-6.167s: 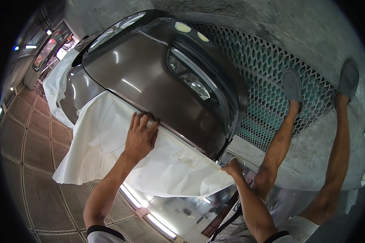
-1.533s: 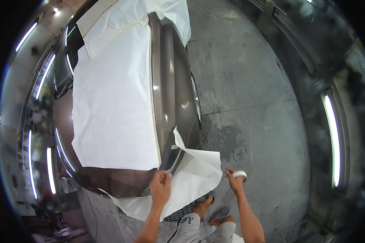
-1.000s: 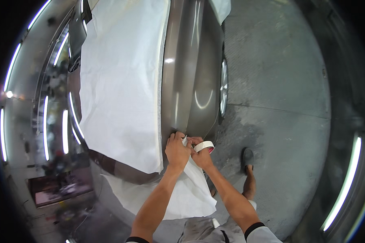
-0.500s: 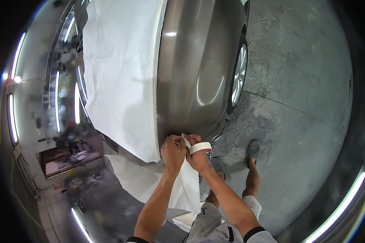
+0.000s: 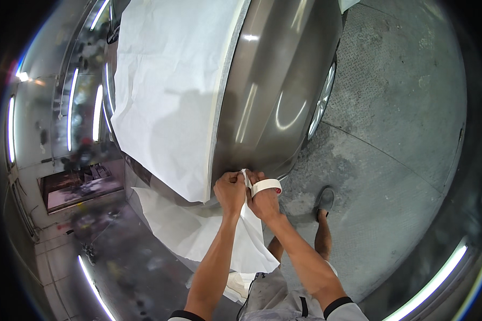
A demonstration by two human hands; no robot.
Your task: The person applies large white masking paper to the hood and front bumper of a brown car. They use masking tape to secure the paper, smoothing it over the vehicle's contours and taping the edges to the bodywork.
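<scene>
At the near end of a brown car body [image 5: 270, 101], my two hands work close together. My left hand [image 5: 230, 192] is closed, its fingertips pinching the upper edge of a white masking paper sheet [image 5: 198, 227] that hangs down below. Beside it, my right hand [image 5: 264, 203] is closed too, with a roll of white masking tape [image 5: 266, 185] at its fingers, next to the same paper edge. The right fingertips are partly hidden behind the paper and roll. Another white masking sheet [image 5: 171, 101], taped along its right edge, covers the car's left part.
A wheel [image 5: 322, 101] shows at the car's right side, above the grey floor [image 5: 385, 160]. My foot in a grey shoe [image 5: 325, 198] stands at the right. Bright tube lights [image 5: 97, 112] and a recessed box [image 5: 83, 184] line the left wall.
The view has tilted, so the car leans further right in the picture. Both hands still hold the paper and tape at the car's edge; the hanging paper has spread slightly.
</scene>
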